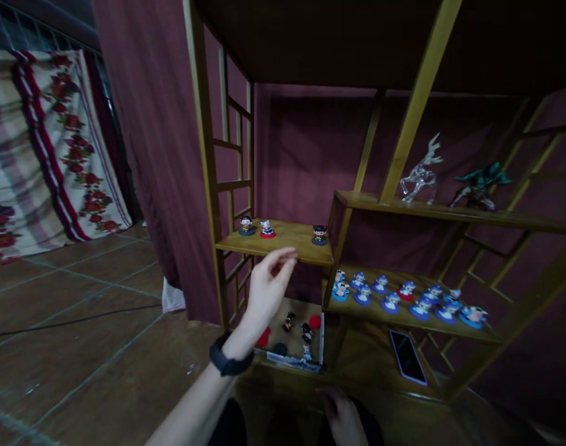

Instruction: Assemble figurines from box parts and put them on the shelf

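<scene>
My left hand, with a dark band on the wrist, is raised in front of the small upper shelf. Its fingers are loosely bent, the thumb stands a little apart from them, and nothing shows between. On that shelf stand a dark-haired figurine, a white-haired figurine on a red base and another dark-haired figurine. Below, partly behind my forearm, a box holds several small figurines and loose red and dark bases. My right hand is low near my lap, dim and blurred; its grip is unclear.
Several blue-based figurines, one red-based, stand on the right lower shelf. A clear deer ornament and a green figure occupy the upper right shelf. A phone lies below. Wooden posts divide the unit; a curtain hangs left.
</scene>
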`<action>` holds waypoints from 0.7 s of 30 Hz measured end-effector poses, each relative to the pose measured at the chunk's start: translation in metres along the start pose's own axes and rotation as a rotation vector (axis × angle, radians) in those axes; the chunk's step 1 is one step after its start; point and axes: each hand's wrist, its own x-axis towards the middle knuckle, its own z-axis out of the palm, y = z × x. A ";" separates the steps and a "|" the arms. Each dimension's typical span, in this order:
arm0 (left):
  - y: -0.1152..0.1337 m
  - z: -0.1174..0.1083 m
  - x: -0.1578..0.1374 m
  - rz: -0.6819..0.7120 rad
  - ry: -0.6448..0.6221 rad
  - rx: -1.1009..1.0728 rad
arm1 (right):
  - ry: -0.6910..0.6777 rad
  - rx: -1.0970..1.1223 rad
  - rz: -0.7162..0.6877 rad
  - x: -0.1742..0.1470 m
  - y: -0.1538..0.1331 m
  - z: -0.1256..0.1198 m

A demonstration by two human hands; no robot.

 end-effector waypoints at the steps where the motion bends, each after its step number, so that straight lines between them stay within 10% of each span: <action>1: -0.014 -0.004 -0.021 -0.038 -0.004 0.019 | 0.000 0.017 0.014 0.000 -0.004 0.000; 9: -0.194 -0.030 -0.132 -0.775 -0.052 -0.064 | -0.042 0.027 0.012 0.019 -0.015 0.005; 21: -0.289 -0.022 -0.089 -0.839 0.009 -0.069 | -0.033 0.015 0.094 0.108 0.021 0.041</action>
